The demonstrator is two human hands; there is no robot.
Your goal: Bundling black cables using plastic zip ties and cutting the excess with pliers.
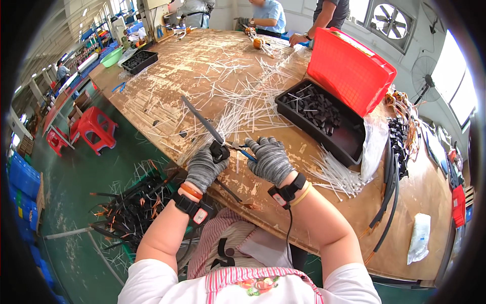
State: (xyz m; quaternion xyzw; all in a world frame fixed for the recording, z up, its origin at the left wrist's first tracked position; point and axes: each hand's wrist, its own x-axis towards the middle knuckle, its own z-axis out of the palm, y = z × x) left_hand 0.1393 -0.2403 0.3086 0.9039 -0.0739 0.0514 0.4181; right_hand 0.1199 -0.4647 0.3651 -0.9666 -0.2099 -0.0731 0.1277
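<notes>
My left hand point(201, 168), in a grey knit glove, is closed around a black plastic piece point(219, 151) on a dark sleeved cable point(201, 119). One stretch of the cable points up and left over the table; another comes out below the hand and ends in bare copper strands point(250, 206). My right hand point(272, 161), gloved alike, grips blue-handled cutting pliers point(247, 154). Their jaws meet the black piece's right side; whether they touch it or a tie there is too small to tell. White cable ties point(248, 109) lie scattered just beyond both hands.
A black tray point(349, 147) of small black parts stands right, with a red basket point(349, 71) tilted behind it. Bundled cable ties point(336, 175) and dark cables point(390, 187) lie nearby. A bin of cable assemblies point(139, 207) sits below left. Other people work at the far edge.
</notes>
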